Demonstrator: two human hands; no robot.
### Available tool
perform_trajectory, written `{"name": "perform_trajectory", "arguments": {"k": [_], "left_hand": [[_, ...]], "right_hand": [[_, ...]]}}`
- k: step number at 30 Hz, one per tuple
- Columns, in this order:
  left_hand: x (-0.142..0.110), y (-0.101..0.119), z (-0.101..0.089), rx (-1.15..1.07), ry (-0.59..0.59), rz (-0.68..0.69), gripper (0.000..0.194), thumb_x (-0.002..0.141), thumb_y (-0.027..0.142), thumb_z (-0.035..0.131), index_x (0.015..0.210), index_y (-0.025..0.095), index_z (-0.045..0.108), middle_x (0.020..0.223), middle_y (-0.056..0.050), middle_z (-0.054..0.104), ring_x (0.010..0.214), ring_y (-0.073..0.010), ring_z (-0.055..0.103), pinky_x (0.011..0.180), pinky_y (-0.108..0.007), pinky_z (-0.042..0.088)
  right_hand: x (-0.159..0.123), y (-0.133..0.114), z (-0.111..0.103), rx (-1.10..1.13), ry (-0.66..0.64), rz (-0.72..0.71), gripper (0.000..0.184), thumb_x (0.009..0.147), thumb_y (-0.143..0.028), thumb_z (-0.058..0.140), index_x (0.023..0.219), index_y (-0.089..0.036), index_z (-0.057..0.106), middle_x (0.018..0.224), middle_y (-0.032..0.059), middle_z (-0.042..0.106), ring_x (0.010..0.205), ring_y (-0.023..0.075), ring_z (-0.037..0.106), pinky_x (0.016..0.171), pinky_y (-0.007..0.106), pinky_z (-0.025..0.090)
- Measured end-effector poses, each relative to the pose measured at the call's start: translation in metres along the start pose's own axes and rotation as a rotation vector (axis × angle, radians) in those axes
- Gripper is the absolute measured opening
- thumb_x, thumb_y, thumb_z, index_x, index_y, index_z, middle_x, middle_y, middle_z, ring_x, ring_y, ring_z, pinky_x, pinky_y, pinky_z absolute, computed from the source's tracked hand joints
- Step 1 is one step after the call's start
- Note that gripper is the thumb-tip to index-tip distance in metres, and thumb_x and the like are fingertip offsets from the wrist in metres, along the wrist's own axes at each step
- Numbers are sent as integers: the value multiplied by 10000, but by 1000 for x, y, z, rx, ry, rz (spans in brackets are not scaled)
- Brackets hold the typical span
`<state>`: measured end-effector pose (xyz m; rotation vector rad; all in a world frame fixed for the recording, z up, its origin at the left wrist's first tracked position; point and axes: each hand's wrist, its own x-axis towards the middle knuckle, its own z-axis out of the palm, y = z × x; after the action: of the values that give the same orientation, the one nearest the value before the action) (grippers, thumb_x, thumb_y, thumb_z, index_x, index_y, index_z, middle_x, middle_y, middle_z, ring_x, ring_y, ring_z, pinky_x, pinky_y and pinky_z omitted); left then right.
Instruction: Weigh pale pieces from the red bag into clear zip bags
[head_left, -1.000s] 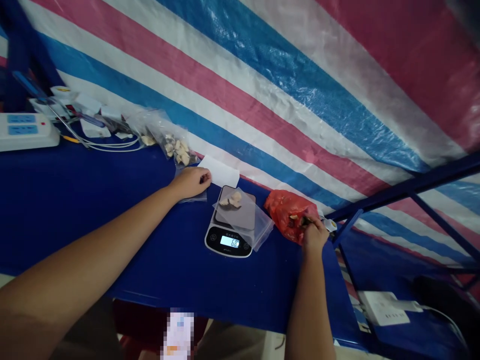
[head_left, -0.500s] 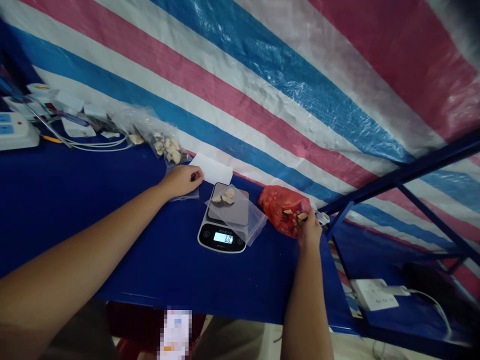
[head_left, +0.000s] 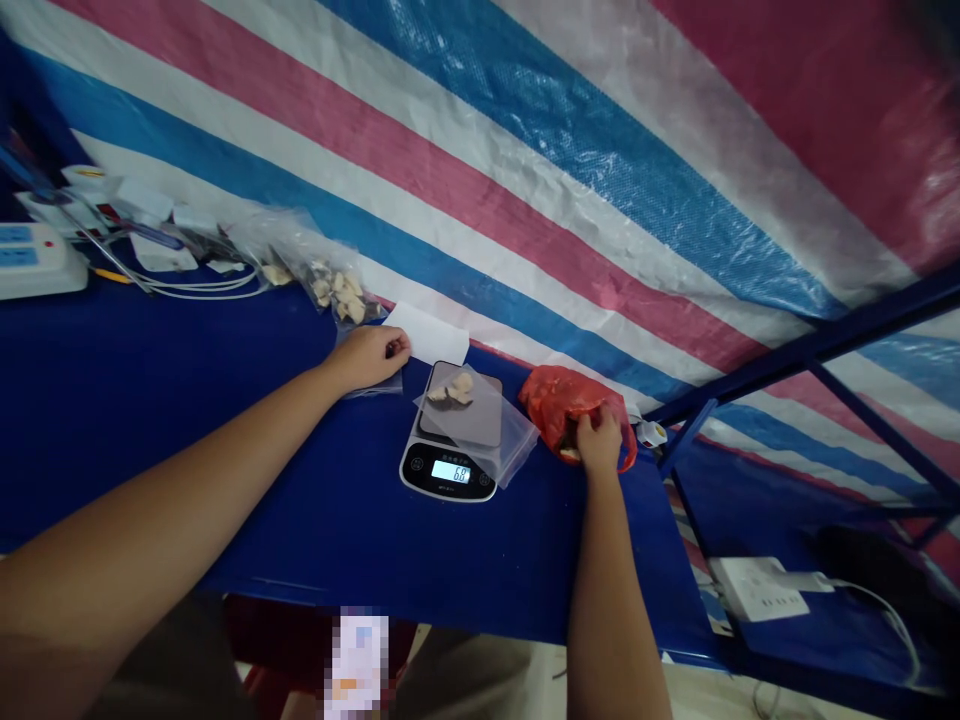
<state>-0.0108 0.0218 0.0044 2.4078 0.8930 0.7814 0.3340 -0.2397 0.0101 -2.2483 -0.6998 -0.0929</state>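
Observation:
My right hand (head_left: 600, 440) reaches into the mouth of a red plastic bag (head_left: 555, 400), its fingertips hidden among pale dried pieces. A loop of the bag's handle lies right of the wrist. My left hand (head_left: 371, 358) rests on the table with loosely curled fingers, over the edge of some flat clear bags (head_left: 386, 387) and beside a white paper (head_left: 431, 335). I see nothing in it. Between the hands stands a digital kitchen scale (head_left: 420, 455), its display reading about 6.8. A clear zip bag (head_left: 499, 440) holding several pale dried slices (head_left: 452, 390) lies on its plate.
Behind my left hand lie clear bags of pale dried pieces (head_left: 347, 293). Cables (head_left: 202, 290) and white power strips (head_left: 37, 260) crowd the far left. A striped tarp (head_left: 450, 180) hangs behind the blue table (head_left: 300, 520). Blue metal bars (head_left: 795, 355) rise at the right.
My right hand held a pale slice at the red bag's opening; now its fingers are inside the bag, slightly further left. My left hand and the scale reading look the same.

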Motion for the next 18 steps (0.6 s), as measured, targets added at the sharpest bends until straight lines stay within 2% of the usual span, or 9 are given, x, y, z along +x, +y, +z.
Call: {"name": "perform_trajectory", "arguments": {"k": [2, 4, 7, 10, 13, 15, 16, 17, 18], "left_hand": [[0, 1, -1, -17, 12, -15, 191, 820, 353, 572, 832, 196, 681, 770, -24, 692, 691, -161, 607, 668, -280, 414], [0, 2, -1, -28, 21, -17, 191, 830, 353, 572, 834, 195, 680, 766, -24, 689, 683, -160, 605, 657, -278, 415], [-1, 7, -4, -26, 37, 16, 176, 840, 337, 573, 833, 193, 675, 779, -25, 687, 692, -158, 603, 660, -278, 417], [-4, 16, -8, -30, 105, 78, 160, 858, 313, 565, 844, 190, 666, 802, -23, 679, 718, -153, 602, 686, -280, 425], [-7, 27, -8, -39, 193, 158, 156, 882, 295, 547, 851, 186, 655, 802, -21, 665, 737, -149, 597, 717, -283, 436], [-10, 31, -5, -49, 204, 198, 155, 887, 282, 535, 848, 184, 648, 788, -19, 658, 731, -147, 592, 719, -284, 439], [-10, 32, -3, -53, 197, 207, 154, 888, 277, 531, 845, 184, 646, 779, -18, 657, 724, -147, 590, 714, -285, 439], [-10, 32, -1, -55, 183, 209, 155, 887, 274, 528, 841, 185, 645, 770, -16, 657, 716, -148, 589, 706, -286, 436], [-10, 32, 1, -57, 169, 206, 155, 885, 275, 527, 838, 186, 645, 762, -15, 657, 711, -149, 589, 697, -287, 432]], "right_hand": [[-1, -1, 0, -38, -71, -22, 288, 747, -355, 627, 933, -168, 744, 930, 129, 738, 934, 301, 663, 883, 409, 491], [-2, 0, -1, -57, -112, -30, 226, 712, -372, 664, 824, -188, 731, 770, 89, 712, 772, 273, 646, 794, 389, 491], [-1, 0, -3, -41, -92, -39, 225, 700, -379, 657, 823, -199, 713, 793, 80, 715, 760, 255, 630, 768, 366, 476], [3, -7, -8, 13, -5, -5, 230, 730, -391, 592, 826, -199, 676, 828, 91, 711, 782, 252, 620, 761, 364, 474], [-11, -20, -36, 80, 101, 39, 218, 753, -431, 547, 753, -217, 590, 730, 64, 642, 729, 235, 578, 701, 359, 469], [-44, -30, -67, 207, 84, 28, 239, 784, -471, 520, 726, -239, 526, 670, 13, 564, 636, 189, 522, 604, 320, 442], [-68, -34, -83, 441, 5, 7, 255, 786, -484, 551, 714, -245, 498, 645, -13, 515, 578, 161, 466, 545, 295, 400], [-96, -38, -98, 612, -213, -13, 290, 790, -506, 595, 708, -247, 495, 639, -23, 498, 547, 145, 431, 508, 282, 375], [-126, -41, -108, 635, -503, -28, 312, 825, -537, 616, 744, -246, 542, 674, -13, 533, 553, 142, 444, 502, 278, 390]]}}
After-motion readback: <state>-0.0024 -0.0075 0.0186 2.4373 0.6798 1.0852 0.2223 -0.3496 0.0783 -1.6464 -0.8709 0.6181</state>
